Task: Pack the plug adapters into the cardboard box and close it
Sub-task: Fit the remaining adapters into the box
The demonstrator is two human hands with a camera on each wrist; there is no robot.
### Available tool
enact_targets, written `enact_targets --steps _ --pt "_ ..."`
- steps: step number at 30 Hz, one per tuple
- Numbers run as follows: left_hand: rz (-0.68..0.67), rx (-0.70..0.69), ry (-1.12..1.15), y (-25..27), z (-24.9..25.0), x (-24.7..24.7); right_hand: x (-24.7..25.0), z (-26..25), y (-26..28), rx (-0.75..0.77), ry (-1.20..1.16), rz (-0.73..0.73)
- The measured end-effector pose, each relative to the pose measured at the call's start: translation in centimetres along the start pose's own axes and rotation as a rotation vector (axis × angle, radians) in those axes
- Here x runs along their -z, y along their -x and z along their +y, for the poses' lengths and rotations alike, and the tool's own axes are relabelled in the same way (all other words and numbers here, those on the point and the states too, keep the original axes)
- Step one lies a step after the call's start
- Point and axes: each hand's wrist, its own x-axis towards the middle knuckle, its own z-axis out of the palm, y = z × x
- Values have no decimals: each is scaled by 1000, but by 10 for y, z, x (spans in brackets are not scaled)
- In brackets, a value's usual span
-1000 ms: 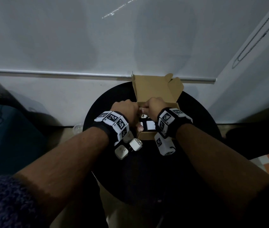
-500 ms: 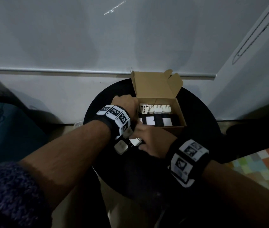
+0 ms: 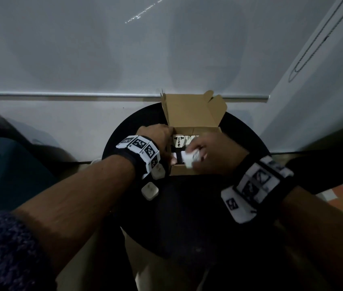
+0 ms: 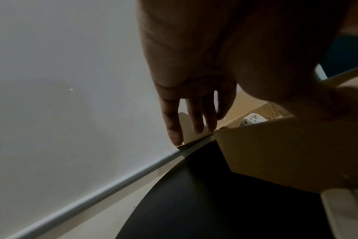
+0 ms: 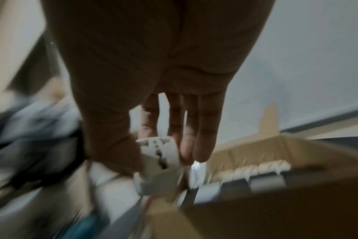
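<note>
Here my right hand (image 3: 212, 152) pinches a white plug adapter (image 3: 189, 159) between thumb and fingers, just over the near edge of the open cardboard box (image 3: 195, 114). My left hand (image 3: 155, 136) lies against the box's left wall with straight fingers (image 4: 175, 122), thumb over the rim, that grip relaxed. A row of adapters (image 3: 180, 141) sits inside along the far wall. Two more adapters (image 3: 150, 190) lie on the black round counter (image 3: 197, 217), beside my left wrist.

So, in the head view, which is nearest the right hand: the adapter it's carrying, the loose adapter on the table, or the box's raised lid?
1. Carried adapter, pinched in the right hand.
2. Raised lid, behind the hand.
3. Loose adapter, on the black table, by the left forearm.
</note>
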Motion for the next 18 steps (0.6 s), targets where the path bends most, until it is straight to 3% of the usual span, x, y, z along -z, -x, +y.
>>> enact_targets --steps 3,5,8,18 --pt "-16 37 -22 0 -2 -3 13 23 -29 -286 -70 194" --pt "-8 52 -32 -1 -2 -4 8 32 -47 -352 1 160" --pt "-7 51 -39 -2 -1 -4 -7 28 -65 -388 42 83" --pt "-16 55 -49 -6 -2 -7 -24 28 -78 -402 104 35"
